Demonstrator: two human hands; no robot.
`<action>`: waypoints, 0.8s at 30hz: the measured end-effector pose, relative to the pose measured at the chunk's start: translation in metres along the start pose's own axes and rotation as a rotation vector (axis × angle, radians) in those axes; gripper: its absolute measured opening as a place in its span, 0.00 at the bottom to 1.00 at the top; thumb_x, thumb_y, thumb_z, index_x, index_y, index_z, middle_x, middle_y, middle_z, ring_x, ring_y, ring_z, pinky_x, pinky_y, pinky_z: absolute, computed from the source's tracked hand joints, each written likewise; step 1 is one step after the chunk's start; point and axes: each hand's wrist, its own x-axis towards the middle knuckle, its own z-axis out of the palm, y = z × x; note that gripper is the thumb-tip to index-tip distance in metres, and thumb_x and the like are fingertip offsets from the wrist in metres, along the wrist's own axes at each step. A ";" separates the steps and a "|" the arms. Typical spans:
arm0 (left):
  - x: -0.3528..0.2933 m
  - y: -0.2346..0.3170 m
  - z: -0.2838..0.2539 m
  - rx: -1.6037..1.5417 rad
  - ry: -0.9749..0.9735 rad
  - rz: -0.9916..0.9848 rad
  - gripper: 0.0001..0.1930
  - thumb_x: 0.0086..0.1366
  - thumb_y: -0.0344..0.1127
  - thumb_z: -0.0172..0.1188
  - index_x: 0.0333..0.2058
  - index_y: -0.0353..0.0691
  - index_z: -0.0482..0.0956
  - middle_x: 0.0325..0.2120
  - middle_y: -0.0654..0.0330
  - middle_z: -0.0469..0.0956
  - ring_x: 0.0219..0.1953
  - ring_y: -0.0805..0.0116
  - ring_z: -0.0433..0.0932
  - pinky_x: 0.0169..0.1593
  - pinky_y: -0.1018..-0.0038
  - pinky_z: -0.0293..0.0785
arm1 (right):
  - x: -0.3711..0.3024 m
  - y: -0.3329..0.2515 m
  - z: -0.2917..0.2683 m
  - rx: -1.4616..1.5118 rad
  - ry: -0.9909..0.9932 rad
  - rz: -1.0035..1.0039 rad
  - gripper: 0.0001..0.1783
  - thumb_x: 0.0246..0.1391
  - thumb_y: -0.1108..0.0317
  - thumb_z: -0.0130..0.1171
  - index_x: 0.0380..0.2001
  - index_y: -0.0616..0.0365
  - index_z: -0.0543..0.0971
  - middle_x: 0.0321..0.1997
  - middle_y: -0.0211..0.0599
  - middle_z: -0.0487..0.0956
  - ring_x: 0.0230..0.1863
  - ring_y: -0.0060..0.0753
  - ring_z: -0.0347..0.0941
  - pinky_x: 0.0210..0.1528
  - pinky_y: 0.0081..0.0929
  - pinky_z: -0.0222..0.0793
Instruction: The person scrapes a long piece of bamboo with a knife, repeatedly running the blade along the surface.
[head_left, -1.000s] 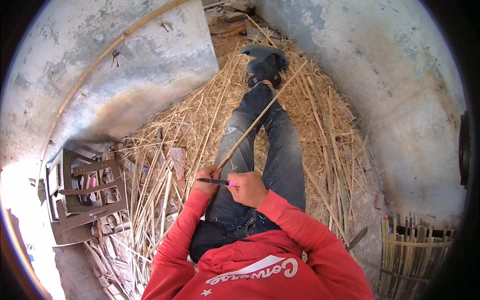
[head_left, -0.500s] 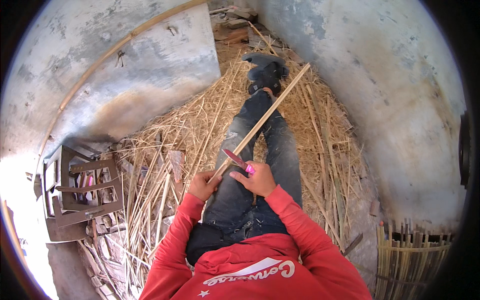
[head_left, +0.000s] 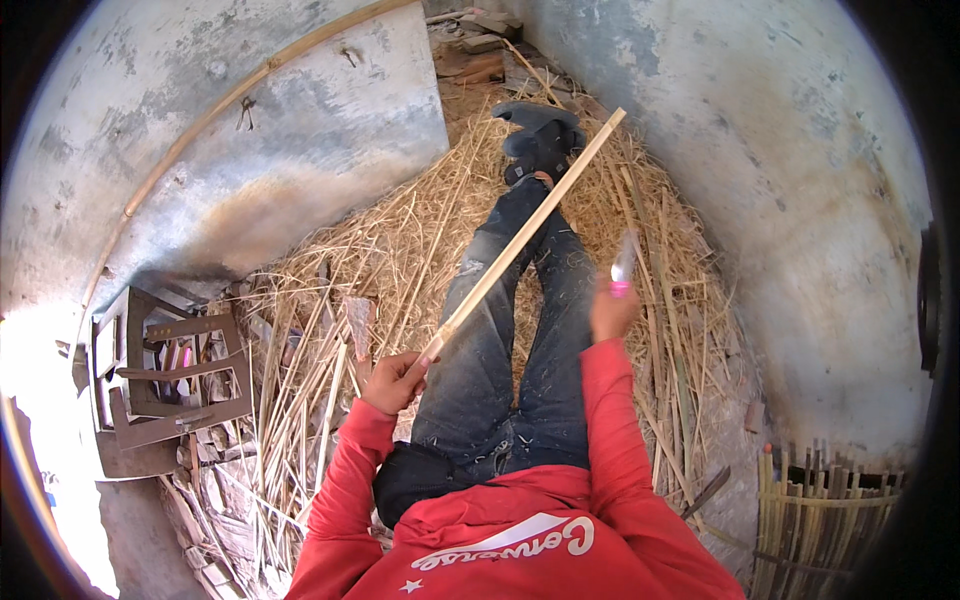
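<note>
My left hand (head_left: 394,381) grips the near end of a long pale bamboo strip (head_left: 520,238), which slants up and away to the right across my outstretched legs. Out to the right of my legs, my right hand (head_left: 611,312) is closed around the pink handle of a knife (head_left: 624,262). Its blade points away from me, blurred and glinting. Knife and strip are well apart. My dark trousers (head_left: 480,390) lie beneath the strip, dusted with shavings.
Shavings and straw (head_left: 400,235) cover the floor, with loose strips (head_left: 665,320) along both sides. A dark wooden frame (head_left: 180,380) stands at the left, a slatted bamboo basket (head_left: 820,525) at the lower right. A second blade (head_left: 708,492) lies near it. Walls close in both sides.
My right hand has swung the knife off the strip, out to the right and away from me. The left hand has shifted slightly left and keeps its hold on the strip.
</note>
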 end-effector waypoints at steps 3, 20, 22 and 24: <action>0.001 -0.017 -0.013 0.090 0.004 0.059 0.19 0.78 0.46 0.55 0.41 0.35 0.87 0.17 0.68 0.72 0.16 0.82 0.65 0.22 0.79 0.59 | 0.041 0.048 -0.017 0.149 0.305 -0.008 0.20 0.66 0.54 0.61 0.32 0.64 0.82 0.24 0.42 0.79 0.27 0.39 0.73 0.35 0.43 0.68; -0.054 -0.097 -0.118 0.978 0.273 0.371 0.20 0.68 0.50 0.66 0.27 0.39 0.77 0.16 0.47 0.76 0.20 0.42 0.78 0.25 0.54 0.72 | 0.049 -0.001 0.007 -0.063 -0.170 -0.502 0.27 0.66 0.72 0.55 0.67 0.42 0.76 0.29 0.56 0.80 0.25 0.55 0.75 0.31 0.41 0.71; -0.056 -0.100 -0.121 0.989 0.258 0.364 0.19 0.69 0.48 0.65 0.26 0.39 0.76 0.16 0.46 0.76 0.20 0.42 0.78 0.25 0.54 0.72 | 0.055 0.013 0.012 -0.083 -0.145 -0.565 0.28 0.65 0.71 0.55 0.67 0.41 0.75 0.28 0.60 0.79 0.24 0.58 0.76 0.29 0.47 0.69; -0.054 -0.106 -0.121 0.987 0.213 0.330 0.19 0.69 0.45 0.64 0.26 0.38 0.74 0.16 0.45 0.75 0.20 0.42 0.78 0.25 0.55 0.71 | 0.039 0.022 0.024 -0.074 -0.243 -0.536 0.29 0.65 0.71 0.55 0.68 0.40 0.74 0.27 0.60 0.78 0.24 0.60 0.76 0.29 0.48 0.70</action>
